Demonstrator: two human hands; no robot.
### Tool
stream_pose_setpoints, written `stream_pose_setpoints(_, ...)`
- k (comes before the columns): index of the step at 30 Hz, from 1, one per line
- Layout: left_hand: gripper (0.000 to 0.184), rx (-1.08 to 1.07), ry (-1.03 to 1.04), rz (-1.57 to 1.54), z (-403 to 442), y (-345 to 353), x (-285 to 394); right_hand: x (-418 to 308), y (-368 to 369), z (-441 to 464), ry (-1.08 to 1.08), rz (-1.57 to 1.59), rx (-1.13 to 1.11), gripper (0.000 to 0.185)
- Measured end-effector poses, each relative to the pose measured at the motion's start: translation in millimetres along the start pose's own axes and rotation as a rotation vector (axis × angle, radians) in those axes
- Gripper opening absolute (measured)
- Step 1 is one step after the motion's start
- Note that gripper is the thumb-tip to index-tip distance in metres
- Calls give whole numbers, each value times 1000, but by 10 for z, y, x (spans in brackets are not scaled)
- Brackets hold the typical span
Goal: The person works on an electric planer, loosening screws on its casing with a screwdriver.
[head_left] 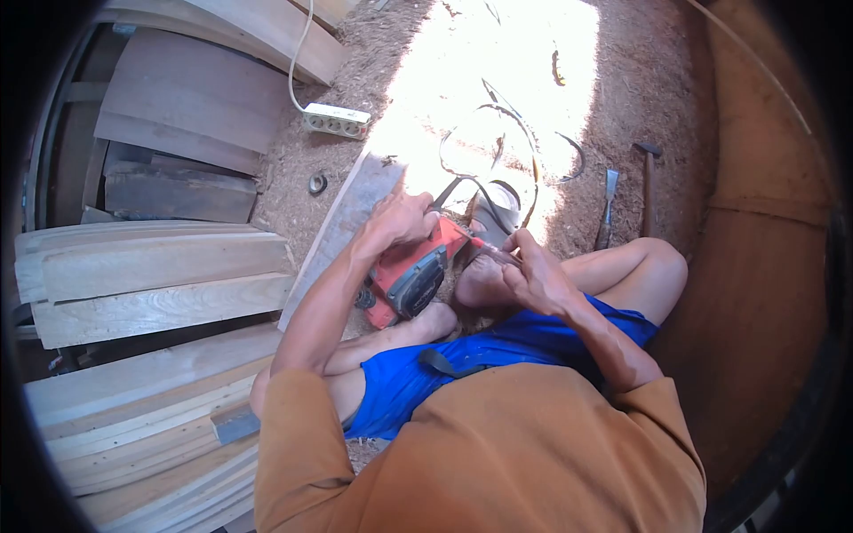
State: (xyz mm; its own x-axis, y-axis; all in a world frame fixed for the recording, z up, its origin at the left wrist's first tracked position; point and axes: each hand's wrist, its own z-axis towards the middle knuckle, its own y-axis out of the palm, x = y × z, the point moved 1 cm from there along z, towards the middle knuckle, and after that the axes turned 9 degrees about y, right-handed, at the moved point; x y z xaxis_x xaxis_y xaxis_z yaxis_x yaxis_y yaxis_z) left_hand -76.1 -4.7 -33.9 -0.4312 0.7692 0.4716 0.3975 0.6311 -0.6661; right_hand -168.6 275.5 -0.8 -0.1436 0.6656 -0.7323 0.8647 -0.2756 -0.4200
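Planer (418, 281): beside the bare foot (484, 284), left hand (404, 219) on its far end (grip I can't tell).
Slim tool (499, 256): held in right hand (539, 277).
Floor (640, 71): I see cord (537, 167) looping ahead; chisel (609, 197), hammer (649, 178) rightward.

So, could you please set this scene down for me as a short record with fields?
Left grip: at the far end of the red power tool
Right grip: holding a slim tool with a red part, exact type unclear
Right side: chisel and hammer lying side by side
Left side: stacked boards
Ahead: power strip
Floor: sawdust, partly sunlit
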Motion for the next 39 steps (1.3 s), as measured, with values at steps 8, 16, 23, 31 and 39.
stream_pose_setpoints(8,41,38,11,-10,-33,135,-86,32,226,-136,-327,-72,106,52)
stream_pose_setpoints(16,45,37,66,-93,-79,84,-126,52,352,-74,-360,-39,160,50)
stream_pose_setpoints(23,46,32,86,-94,-54,98,-173,-89,296,-164,-310,-245,181,49)
stream_pose_setpoints(31,44,43,105,-75,-113,67,-70,-75,442,-83,-434,-306,155,59)
stream_pose_setpoints(39,41,98,140,-67,-101,171,-140,-144,398,-142,-373,-479,49,45)
